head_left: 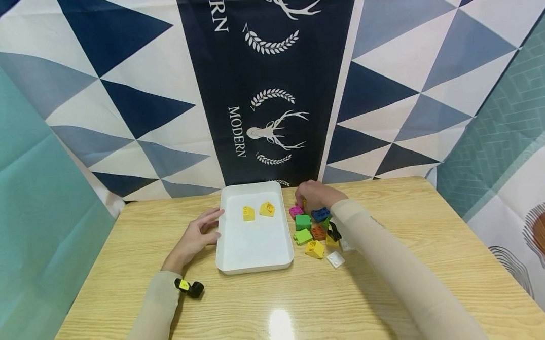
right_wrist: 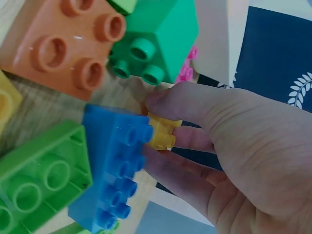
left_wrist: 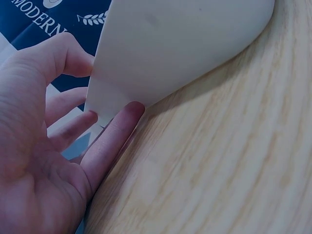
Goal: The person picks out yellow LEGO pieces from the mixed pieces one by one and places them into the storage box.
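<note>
Head view first. Saw a white tray sitting on the wooden worktop, with two yellow blocks lying in its far half. Found the left hand at the tray's left side, fingers relaxed and touching the wall, not clamped on anything. Spotted the right hand off the tray's right side, at the far end of a loose heap: pink brick, green brick, blue brick, lime brick, orange brick, sloped yellow brick and flat white piece, among others.

Left wrist next. Got fingertips lightly bent against the tray's outside and edge. Looked thin-walled, smooth and fairly stiff, so probably light and quick to skid. Seemed best steadied by the wall.

Right wrist last. Caught the grip closed on a small yellow block, pinched between thumb and fingers just beside the blue brick, outside the tray. Couldn't tell resting from lifted. Would call it light, hard plastic, tough to break, maybe slick on the flat faces. Reckoned best taken across two opposite sides, off the studs, minding the blue brick crowding the fingers.
</note>
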The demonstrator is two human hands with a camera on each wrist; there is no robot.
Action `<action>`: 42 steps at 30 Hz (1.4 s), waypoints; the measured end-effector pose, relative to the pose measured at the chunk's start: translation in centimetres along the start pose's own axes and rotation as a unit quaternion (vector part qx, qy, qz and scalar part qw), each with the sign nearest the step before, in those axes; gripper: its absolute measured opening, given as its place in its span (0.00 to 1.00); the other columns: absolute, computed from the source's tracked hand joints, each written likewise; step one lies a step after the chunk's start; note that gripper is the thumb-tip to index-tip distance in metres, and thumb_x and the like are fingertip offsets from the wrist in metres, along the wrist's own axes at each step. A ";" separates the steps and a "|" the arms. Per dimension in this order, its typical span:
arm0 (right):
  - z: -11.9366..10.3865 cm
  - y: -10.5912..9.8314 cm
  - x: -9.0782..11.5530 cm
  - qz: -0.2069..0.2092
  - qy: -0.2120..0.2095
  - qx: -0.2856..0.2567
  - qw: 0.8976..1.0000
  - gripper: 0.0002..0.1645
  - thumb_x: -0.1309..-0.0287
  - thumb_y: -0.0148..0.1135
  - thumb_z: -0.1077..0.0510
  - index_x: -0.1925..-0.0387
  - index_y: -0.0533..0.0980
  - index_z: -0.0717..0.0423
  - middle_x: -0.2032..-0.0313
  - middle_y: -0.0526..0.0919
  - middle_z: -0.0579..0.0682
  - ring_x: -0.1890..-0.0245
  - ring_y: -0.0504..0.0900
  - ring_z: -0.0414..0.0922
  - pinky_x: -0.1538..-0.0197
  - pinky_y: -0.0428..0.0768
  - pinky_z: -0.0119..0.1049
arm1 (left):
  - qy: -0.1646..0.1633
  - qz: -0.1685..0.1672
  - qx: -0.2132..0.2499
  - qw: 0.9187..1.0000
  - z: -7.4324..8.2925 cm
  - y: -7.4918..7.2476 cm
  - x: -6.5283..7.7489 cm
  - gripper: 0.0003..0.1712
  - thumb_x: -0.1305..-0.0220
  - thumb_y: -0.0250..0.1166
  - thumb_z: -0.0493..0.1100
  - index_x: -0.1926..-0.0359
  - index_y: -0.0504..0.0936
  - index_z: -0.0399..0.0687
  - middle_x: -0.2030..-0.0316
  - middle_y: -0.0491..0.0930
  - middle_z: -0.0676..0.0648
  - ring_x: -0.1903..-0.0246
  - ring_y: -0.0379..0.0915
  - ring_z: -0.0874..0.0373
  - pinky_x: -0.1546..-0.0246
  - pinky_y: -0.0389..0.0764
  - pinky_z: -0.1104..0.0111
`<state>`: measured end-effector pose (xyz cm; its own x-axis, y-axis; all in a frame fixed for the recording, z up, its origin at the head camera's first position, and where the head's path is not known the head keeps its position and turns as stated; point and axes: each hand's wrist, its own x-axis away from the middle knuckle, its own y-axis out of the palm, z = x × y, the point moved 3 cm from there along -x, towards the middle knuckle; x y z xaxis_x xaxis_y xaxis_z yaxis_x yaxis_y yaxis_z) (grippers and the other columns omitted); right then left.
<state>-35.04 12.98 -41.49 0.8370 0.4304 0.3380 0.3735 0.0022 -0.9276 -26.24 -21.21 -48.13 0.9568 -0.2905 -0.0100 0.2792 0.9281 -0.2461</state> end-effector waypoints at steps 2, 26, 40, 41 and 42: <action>-0.1 -0.3 0.1 0.001 0.001 -0.001 1.000 0.09 0.47 0.73 0.62 0.67 0.85 0.43 0.54 0.84 0.48 0.52 0.75 0.50 0.44 0.84 0.49 | -0.001 0.000 0.001 1.000 0.0 0.0 0.0 0.38 0.40 0.62 0.30 0.27 0.68 0.47 0.22 0.52 0.43 0.30 0.60 0.37 0.52 0.84 0.73; -0.2 -2.2 0.8 0.017 -0.001 0.016 1.000 0.09 0.48 0.73 0.60 0.63 0.85 0.47 0.55 0.82 0.48 0.54 0.74 0.51 0.47 0.83 0.46 | 0.000 0.001 0.003 1.000 0.0 0.0 0.0 0.39 0.41 0.62 0.30 0.27 0.68 0.48 0.22 0.52 0.43 0.30 0.61 0.37 0.53 0.85 0.72; -0.4 -3.4 0.5 0.011 -0.014 0.026 1.000 0.08 0.45 0.70 0.64 0.64 0.85 0.50 0.54 0.83 0.49 0.55 0.75 0.52 0.50 0.84 0.44 | -0.001 0.002 0.006 1.000 0.1 0.0 0.0 0.39 0.41 0.62 0.30 0.28 0.68 0.48 0.22 0.51 0.43 0.31 0.61 0.37 0.54 0.86 0.71; -0.5 -3.4 0.5 0.011 -0.014 0.025 1.000 0.08 0.45 0.70 0.64 0.64 0.85 0.50 0.55 0.83 0.49 0.55 0.75 0.52 0.50 0.85 0.44 | -0.002 0.002 0.004 1.000 0.0 0.0 0.0 0.39 0.41 0.62 0.30 0.28 0.68 0.48 0.22 0.51 0.43 0.31 0.61 0.37 0.53 0.86 0.72; -0.5 -3.5 0.5 0.012 -0.015 0.025 1.000 0.08 0.45 0.70 0.64 0.64 0.85 0.51 0.55 0.83 0.49 0.55 0.76 0.52 0.50 0.85 0.44 | -0.002 0.002 0.003 1.000 0.0 0.0 0.0 0.39 0.41 0.62 0.30 0.28 0.68 0.48 0.22 0.51 0.43 0.31 0.61 0.37 0.53 0.85 0.72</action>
<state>-35.75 12.70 -37.99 0.8327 0.4574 0.3120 0.3328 0.0370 -0.9423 -26.25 -21.20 -48.13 0.9585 -0.2850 -0.0071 0.2750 0.9310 -0.2400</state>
